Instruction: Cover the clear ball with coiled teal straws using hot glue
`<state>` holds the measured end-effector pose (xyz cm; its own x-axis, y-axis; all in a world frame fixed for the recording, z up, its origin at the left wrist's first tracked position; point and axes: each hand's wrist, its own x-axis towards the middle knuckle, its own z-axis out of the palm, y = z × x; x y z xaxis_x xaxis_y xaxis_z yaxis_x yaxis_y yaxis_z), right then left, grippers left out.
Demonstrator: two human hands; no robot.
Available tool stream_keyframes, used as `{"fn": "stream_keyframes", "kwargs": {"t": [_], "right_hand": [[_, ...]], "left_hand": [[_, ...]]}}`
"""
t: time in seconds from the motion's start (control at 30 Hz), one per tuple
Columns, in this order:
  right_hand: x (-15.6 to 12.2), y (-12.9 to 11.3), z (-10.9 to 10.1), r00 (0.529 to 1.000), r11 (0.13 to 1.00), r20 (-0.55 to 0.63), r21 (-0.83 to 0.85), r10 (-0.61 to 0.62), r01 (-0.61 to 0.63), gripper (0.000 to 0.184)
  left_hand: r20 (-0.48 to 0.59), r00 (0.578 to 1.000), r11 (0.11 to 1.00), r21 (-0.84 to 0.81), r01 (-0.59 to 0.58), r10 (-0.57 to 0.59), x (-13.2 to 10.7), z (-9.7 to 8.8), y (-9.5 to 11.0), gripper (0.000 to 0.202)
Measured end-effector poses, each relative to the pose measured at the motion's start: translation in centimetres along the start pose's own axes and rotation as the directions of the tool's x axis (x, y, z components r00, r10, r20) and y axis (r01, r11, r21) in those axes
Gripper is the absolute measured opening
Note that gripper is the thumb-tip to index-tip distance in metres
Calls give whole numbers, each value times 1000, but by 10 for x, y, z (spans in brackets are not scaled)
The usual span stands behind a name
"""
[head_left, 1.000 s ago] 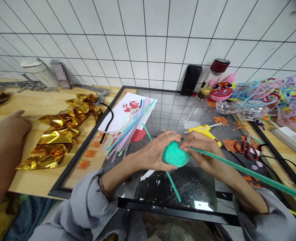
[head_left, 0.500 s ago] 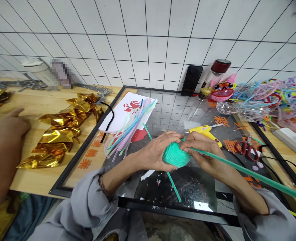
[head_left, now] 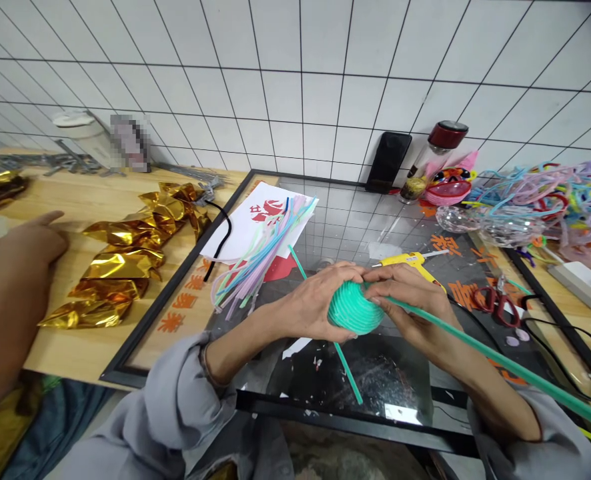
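A round green ball, its surface ringed with rows of wound pipe cleaner, is cupped from the left by my left hand. My right hand pinches a long green pipe cleaner against the ball's upper right side. From there the strand runs past my right wrist to the picture's right edge. Another straight green pipe cleaner lies on the glass tabletop, passing beneath my left hand. Just beyond my right hand is a yellow glue gun.
Left lies crumpled gold foil, near another person's hand. Pastel pipe cleaners rest on white paper. Red scissors, a phone, a glass bottle and a pipe-cleaner heap are right.
The whole view has shifted slightly. Both my hands keep their grip, and the fingers of my right hand have moved a little at the ball's edge.
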<state>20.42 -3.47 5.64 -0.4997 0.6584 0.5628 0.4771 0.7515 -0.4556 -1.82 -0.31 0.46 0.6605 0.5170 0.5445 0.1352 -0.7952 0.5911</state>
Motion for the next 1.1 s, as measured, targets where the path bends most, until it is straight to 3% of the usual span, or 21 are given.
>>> {"fn": "stream_keyframes", "kwargs": {"t": [0.53, 0.83, 0.93, 1.1], "right_hand": [[-2, -1, 5, 998, 996, -48, -72, -47, 44, 14], [0, -2, 5, 999, 997, -43, -70, -21, 18, 15], [0, -2, 5, 999, 996, -42, -85, -24, 20, 15], [1, -1, 4, 998, 992, -38, -118, -45, 40, 13]], "left_hand": [[-11, 999, 999, -12, -35, 34, -3, 3, -5, 77], [-63, 996, 995, 81, -54, 59, -4, 0, -5, 81], [-49, 999, 988, 154, -6, 14, -3, -4, -3, 82], [-39, 998, 989, 140, -40, 46, 0, -7, 1, 78]]}}
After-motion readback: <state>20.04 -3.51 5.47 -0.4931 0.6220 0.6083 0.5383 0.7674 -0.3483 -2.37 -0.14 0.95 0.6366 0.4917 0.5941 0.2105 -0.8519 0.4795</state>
